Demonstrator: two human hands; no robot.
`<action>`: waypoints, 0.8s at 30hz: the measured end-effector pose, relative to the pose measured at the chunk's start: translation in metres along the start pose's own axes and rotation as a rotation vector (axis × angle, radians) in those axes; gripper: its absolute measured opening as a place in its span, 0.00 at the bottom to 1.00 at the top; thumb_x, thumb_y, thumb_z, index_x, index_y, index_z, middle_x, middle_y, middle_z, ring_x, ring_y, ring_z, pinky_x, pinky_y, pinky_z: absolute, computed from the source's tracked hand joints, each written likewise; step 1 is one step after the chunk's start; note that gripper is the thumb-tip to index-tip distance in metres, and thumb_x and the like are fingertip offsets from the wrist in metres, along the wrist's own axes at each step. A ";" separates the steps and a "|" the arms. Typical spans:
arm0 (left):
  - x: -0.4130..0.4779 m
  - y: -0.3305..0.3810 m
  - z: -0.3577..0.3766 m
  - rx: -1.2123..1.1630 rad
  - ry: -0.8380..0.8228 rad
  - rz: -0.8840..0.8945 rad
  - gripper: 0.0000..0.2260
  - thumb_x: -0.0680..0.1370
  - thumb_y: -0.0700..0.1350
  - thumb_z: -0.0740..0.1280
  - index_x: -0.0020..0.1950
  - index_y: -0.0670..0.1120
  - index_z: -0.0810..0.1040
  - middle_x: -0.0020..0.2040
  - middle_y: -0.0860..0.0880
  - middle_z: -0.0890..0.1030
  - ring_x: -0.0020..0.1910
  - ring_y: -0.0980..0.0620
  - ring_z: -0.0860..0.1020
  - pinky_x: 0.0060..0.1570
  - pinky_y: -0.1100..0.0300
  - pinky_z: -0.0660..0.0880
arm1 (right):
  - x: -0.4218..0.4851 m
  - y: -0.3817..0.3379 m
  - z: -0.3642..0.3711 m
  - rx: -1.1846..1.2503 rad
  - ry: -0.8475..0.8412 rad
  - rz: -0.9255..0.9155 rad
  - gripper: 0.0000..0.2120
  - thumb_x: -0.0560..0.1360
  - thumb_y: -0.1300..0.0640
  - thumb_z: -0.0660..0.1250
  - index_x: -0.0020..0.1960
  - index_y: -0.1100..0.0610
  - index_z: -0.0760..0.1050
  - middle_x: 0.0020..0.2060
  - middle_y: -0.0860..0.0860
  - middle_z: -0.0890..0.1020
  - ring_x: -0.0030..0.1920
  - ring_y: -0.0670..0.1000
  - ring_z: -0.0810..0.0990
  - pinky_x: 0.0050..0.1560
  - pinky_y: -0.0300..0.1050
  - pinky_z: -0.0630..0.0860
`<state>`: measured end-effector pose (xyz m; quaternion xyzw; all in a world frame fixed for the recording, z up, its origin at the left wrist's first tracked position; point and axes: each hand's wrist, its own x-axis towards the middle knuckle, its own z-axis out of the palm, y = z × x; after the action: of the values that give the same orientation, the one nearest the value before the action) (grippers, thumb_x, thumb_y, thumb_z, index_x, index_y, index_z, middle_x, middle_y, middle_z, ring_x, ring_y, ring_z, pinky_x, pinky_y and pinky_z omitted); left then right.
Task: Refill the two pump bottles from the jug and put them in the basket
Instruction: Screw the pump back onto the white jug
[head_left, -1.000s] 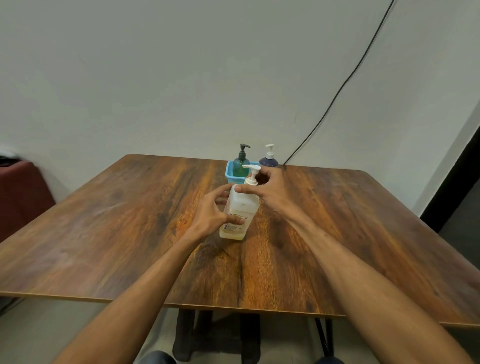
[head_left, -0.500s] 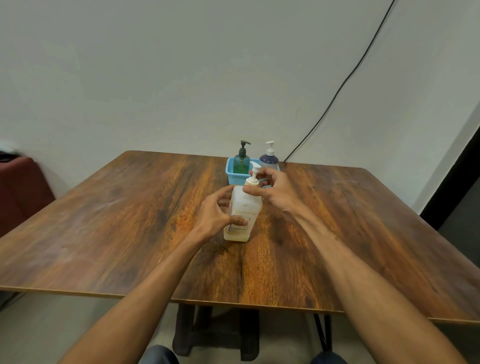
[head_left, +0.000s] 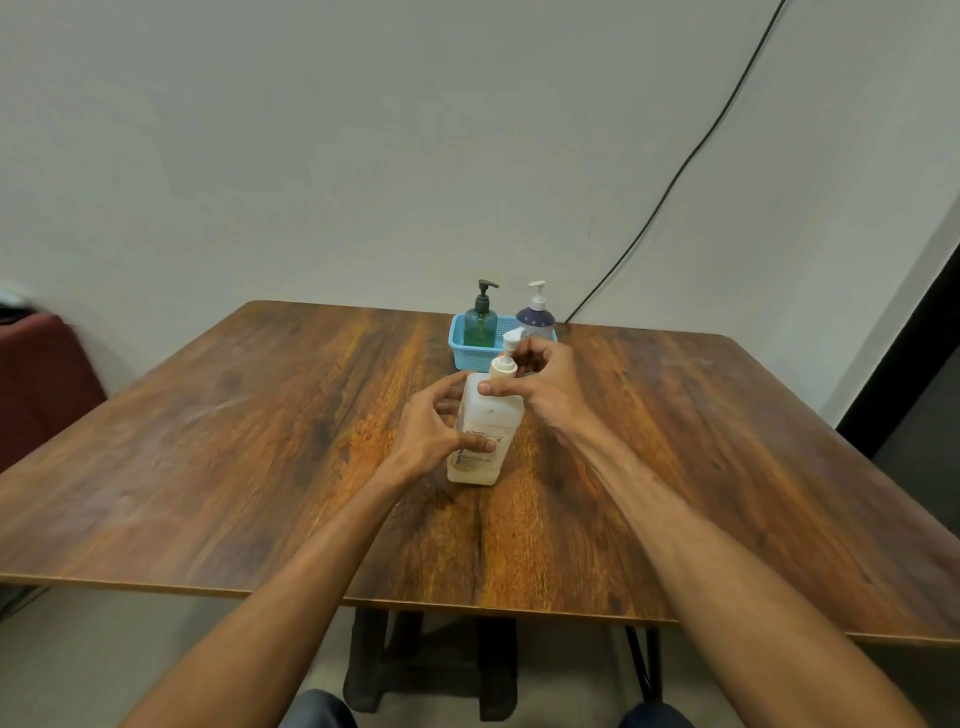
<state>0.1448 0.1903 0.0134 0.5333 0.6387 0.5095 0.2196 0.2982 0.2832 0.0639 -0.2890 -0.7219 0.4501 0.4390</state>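
A white square jug (head_left: 488, 415) with a white pump top (head_left: 510, 343) stands upright in the middle of the wooden table (head_left: 208, 441). My left hand (head_left: 434, 434) grips its body from the left. My right hand (head_left: 535, 379) holds the pump collar at its neck. Behind it a blue basket (head_left: 465, 351) holds a green pump bottle (head_left: 480, 319) with a dark pump and a purple pump bottle (head_left: 535, 317) with a white pump. Both stand upright in the basket.
A black cable (head_left: 675, 176) runs down the wall to the table's back edge. A dark red seat (head_left: 41, 384) stands left of the table. A dark doorway (head_left: 919, 374) lies to the right.
The jug has been tipped from a slight tilt to upright and its pump spout has turned away from me. My right hand has shifted around the pump collar.
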 end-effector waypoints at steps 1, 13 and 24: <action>0.000 0.000 0.000 -0.001 0.000 -0.004 0.43 0.60 0.43 0.83 0.73 0.50 0.70 0.61 0.50 0.80 0.59 0.49 0.79 0.58 0.45 0.79 | 0.000 0.001 0.000 -0.014 0.004 -0.005 0.17 0.61 0.63 0.84 0.45 0.59 0.80 0.40 0.50 0.83 0.42 0.49 0.80 0.45 0.50 0.81; -0.003 -0.004 0.001 -0.050 -0.010 -0.006 0.41 0.62 0.41 0.83 0.73 0.49 0.71 0.60 0.50 0.80 0.59 0.49 0.79 0.58 0.48 0.79 | -0.001 0.006 0.000 -0.054 -0.022 0.003 0.15 0.65 0.61 0.82 0.48 0.58 0.80 0.46 0.52 0.83 0.48 0.53 0.82 0.48 0.46 0.82; -0.004 -0.003 -0.001 -0.062 -0.024 -0.003 0.42 0.62 0.39 0.82 0.73 0.48 0.70 0.59 0.50 0.81 0.57 0.52 0.80 0.49 0.63 0.78 | 0.004 0.002 0.001 -0.163 -0.056 -0.001 0.19 0.62 0.54 0.84 0.47 0.53 0.79 0.45 0.50 0.84 0.45 0.51 0.82 0.47 0.46 0.82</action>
<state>0.1447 0.1863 0.0101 0.5313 0.6208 0.5222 0.2442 0.2953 0.2873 0.0634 -0.3105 -0.7682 0.3976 0.3942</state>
